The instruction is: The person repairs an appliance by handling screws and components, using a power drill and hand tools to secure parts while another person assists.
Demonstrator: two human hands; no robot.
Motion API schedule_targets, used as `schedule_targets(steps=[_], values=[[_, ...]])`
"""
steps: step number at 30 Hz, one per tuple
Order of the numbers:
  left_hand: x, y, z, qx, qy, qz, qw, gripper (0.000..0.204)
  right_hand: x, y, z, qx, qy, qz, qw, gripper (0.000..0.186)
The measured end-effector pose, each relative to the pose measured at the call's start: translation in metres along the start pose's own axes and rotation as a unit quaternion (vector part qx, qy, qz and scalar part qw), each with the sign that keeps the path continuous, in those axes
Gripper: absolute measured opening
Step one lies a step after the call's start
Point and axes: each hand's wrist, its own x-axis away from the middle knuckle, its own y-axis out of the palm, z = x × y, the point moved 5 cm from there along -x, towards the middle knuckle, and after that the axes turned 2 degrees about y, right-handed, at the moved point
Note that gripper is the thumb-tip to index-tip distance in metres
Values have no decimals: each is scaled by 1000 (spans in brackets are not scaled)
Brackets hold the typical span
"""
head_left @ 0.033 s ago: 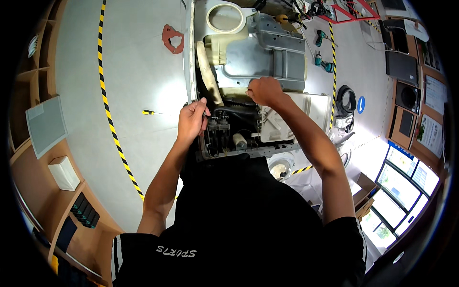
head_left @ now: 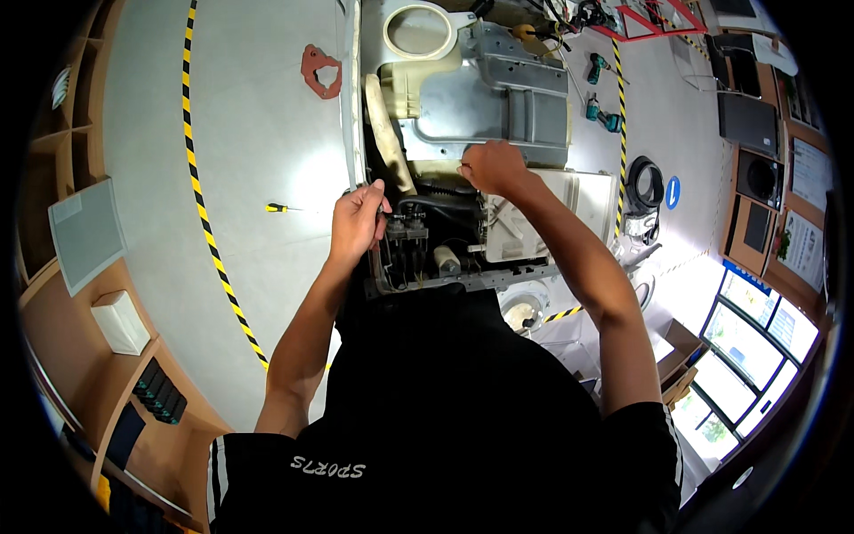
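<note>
An opened appliance, looking like a washing machine, stands in front of me with its inner parts bare. My left hand (head_left: pixel 358 219) is closed in a pinch at the cabinet's left rim (head_left: pixel 353 107), beside the valve block (head_left: pixel 408 229) and dark wiring. What its fingers hold is too small to make out. My right hand (head_left: pixel 495 169) is curled into a fist at the near edge of the grey metal cover (head_left: pixel 463 109), above the ribbed black hose (head_left: pixel 445 189). The fist hides whatever is in it. A cream, padded-looking tube (head_left: pixel 384 133) runs between the hands. A white plastic housing (head_left: pixel 569 214) lies under my right forearm.
On the floor at left lie a yellow-black screwdriver (head_left: pixel 277 207) and a reddish-brown flat plate (head_left: pixel 322 73). Two teal power drills (head_left: pixel 598 69) (head_left: pixel 603 116) and a black rubber ring (head_left: pixel 644 184) are at right. Wooden shelves (head_left: pixel 80 329) stand at far left.
</note>
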Motion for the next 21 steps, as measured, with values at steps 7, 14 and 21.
schedule_targets(steps=[7, 14, 21], values=[[2, -2, 1, -13, -13, 1, 1000, 41, 33, -17, 12, -241, -17, 161, 957, 18], [10, -5, 2, 34, 17, 2, 999, 33, 124, -17, 34, -400, 27, 373, 837, 17], [36, -16, -9, 34, 8, 7, 999, 27, 199, 34, 58, -518, 166, 412, 731, 22]])
